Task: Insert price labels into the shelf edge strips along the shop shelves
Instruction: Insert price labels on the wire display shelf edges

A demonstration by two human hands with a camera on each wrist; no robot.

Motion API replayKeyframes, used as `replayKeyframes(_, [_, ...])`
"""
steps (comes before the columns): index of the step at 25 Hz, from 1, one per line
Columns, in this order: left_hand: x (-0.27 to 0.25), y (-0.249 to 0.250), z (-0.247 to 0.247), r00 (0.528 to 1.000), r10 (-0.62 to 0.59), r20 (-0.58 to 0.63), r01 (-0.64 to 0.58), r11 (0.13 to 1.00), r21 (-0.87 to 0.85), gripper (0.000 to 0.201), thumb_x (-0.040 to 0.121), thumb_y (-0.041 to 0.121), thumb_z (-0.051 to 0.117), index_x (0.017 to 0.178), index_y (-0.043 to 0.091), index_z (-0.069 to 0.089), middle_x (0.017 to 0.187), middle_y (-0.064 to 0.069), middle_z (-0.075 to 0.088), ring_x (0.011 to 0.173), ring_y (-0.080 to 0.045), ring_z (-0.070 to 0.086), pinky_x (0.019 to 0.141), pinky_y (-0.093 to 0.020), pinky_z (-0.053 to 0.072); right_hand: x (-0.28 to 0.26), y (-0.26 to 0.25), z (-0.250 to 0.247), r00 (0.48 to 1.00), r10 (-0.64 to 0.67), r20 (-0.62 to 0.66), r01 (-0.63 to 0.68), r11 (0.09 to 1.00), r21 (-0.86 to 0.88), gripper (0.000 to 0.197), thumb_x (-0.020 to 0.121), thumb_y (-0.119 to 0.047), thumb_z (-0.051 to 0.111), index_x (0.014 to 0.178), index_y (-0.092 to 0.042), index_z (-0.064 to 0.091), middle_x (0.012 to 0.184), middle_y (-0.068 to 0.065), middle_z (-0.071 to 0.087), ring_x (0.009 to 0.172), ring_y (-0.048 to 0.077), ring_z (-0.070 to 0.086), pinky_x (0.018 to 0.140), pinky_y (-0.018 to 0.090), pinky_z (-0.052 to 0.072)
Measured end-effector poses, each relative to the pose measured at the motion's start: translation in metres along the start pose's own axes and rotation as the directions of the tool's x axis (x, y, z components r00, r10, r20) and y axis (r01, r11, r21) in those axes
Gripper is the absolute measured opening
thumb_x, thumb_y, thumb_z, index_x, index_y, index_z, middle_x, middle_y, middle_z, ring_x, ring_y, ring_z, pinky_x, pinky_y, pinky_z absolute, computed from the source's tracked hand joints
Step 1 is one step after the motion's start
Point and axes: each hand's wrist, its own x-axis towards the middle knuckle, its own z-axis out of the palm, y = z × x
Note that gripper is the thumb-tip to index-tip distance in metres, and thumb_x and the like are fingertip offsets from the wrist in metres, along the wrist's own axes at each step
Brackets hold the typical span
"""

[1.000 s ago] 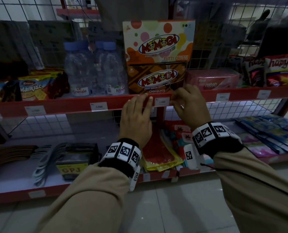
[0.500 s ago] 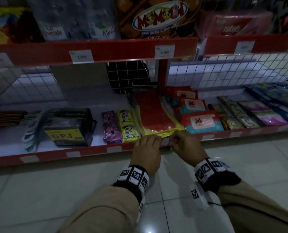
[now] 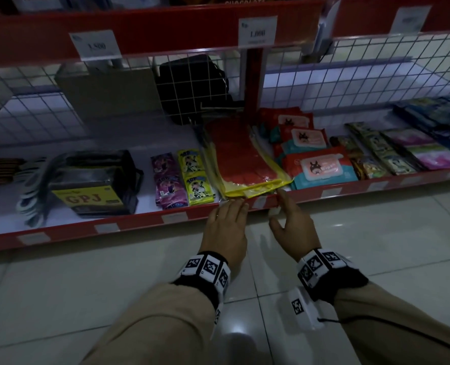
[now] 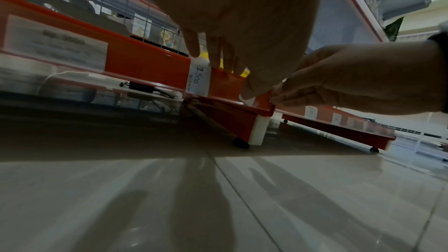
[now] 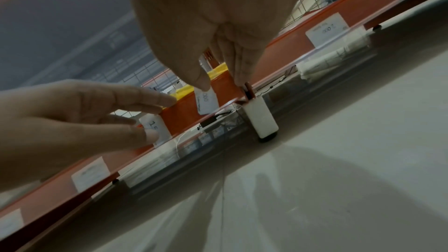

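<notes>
Left hand (image 3: 227,224) is low at the front edge of the bottom shelf, fingers straight and loosely spread, tips touching the red edge strip (image 3: 145,222) right by a white price label (image 4: 199,79) marked "1.5"-something that sits in the strip. It grips nothing. Right hand (image 3: 292,227) is just to the right of it, thumb and fingers pinching a second small price label (image 5: 206,101) against the strip near its right end, just beside the white end cap (image 5: 261,120) of the shelf section. That label hangs tilted, its upper edge under the thumb tip; whether it is already seated in the strip I cannot tell. Both hands are close together, not touching.

More labels sit in the same strip to the left and on the next section to the right. On the shelf behind the hands: a yellow-edged plastic pouch with red contents (image 3: 242,159) overhanging the front edge directly above the hands, small sachets (image 3: 183,179) left of it, a black pack with a yellow "GPJ" tag (image 3: 87,191) further left, wet-wipe packs (image 3: 321,167) to the right. Upper shelf strip carries labels reading "1.800" (image 3: 96,45) and "1.000" (image 3: 257,31). Pale tiled floor (image 3: 113,299) below, wrist bands with coded markers on both sleeves.
</notes>
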Motion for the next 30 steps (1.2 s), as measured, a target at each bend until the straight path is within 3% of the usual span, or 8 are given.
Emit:
replayKeyframes(4, [-0.001,0.001,0.005,1.0,-0.027,0.004,0.027,1.0,-0.006,0.064,0.091,0.022,0.042,0.15,0.019,0.016,0.157,0.001,0.011,0.144,-0.023,0.005,0.114,-0.04,0.011,-0.002,0.004,0.0,0.998,-0.022,-0.057,0.023,0.999,0.026,0.059,0.085,-0.013,0.063,0.14,-0.013,0.043,0.128,0.011,0.058,0.115,0.028,0.054,0.093,0.035,0.046])
replayKeyframes(8, [0.003,0.004,0.006,1.0,-0.018,-0.005,0.018,1.0,0.024,0.066,0.09,0.024,0.043,0.15,0.019,0.015,0.155,0.0,0.014,0.14,-0.026,0.011,0.111,-0.041,0.014,0.003,0.008,-0.003,0.995,-0.103,-0.004,0.101,0.982,-0.157,0.049,0.081,-0.012,0.066,0.128,-0.01,0.055,0.122,0.015,0.054,0.114,0.034,0.045,0.091,0.037,0.042])
replayKeyframes(12, [0.008,0.005,0.004,0.999,-0.027,-0.034,0.028,0.999,0.044,0.061,0.089,0.025,0.046,0.146,0.021,0.026,0.149,-0.002,0.024,0.135,-0.027,0.019,0.108,-0.041,0.018,0.01,0.006,-0.004,0.982,-0.189,-0.013,0.179,0.946,-0.27,0.036,0.076,-0.008,0.067,0.112,-0.005,0.062,0.108,0.016,0.057,0.101,0.035,0.048,0.086,0.038,0.039])
replayKeyframes(16, [0.01,0.006,0.002,0.996,-0.022,-0.085,0.026,0.999,0.042,0.055,0.086,0.024,0.05,0.139,0.021,0.037,0.14,0.0,0.036,0.128,-0.025,0.03,0.102,-0.037,0.024,0.016,0.006,-0.007,0.986,-0.166,-0.011,0.16,0.964,-0.212,0.032,0.082,-0.013,0.062,0.114,-0.008,0.061,0.105,0.014,0.06,0.101,0.033,0.05,0.083,0.037,0.041])
replayKeyframes(21, [0.015,0.003,0.0,0.997,-0.002,-0.083,0.004,1.0,0.024,0.05,0.086,0.022,0.049,0.136,0.022,0.041,0.134,0.002,0.042,0.122,-0.021,0.037,0.097,-0.034,0.028,0.027,-0.005,-0.001,0.981,-0.182,-0.061,0.173,0.977,-0.128,0.033,0.081,-0.013,0.065,0.114,-0.013,0.064,0.107,0.015,0.059,0.102,0.032,0.052,0.082,0.036,0.043])
replayKeyframes(27, [0.022,-0.001,-0.005,0.999,0.008,-0.049,-0.012,0.998,-0.066,0.044,0.09,0.021,0.047,0.134,0.021,0.045,0.128,0.001,0.045,0.118,-0.02,0.04,0.095,-0.033,0.035,0.038,-0.007,0.0,0.976,-0.197,-0.09,0.196,0.98,-0.022,0.009,0.077,-0.007,0.07,0.086,-0.01,0.07,0.09,0.01,0.063,0.091,0.029,0.053,0.073,0.027,0.037])
replayKeyframes(30, [0.026,-0.002,-0.005,0.998,-0.01,-0.056,0.004,0.995,-0.103,0.038,0.095,0.025,0.042,0.133,0.019,0.046,0.126,0.001,0.047,0.116,-0.02,0.04,0.093,-0.032,0.037,0.039,-0.005,-0.008,0.985,-0.136,-0.104,0.147,0.983,0.109,0.006,0.081,-0.01,0.069,0.083,-0.016,0.066,0.082,0.003,0.066,0.08,0.016,0.057,0.066,0.017,0.039])
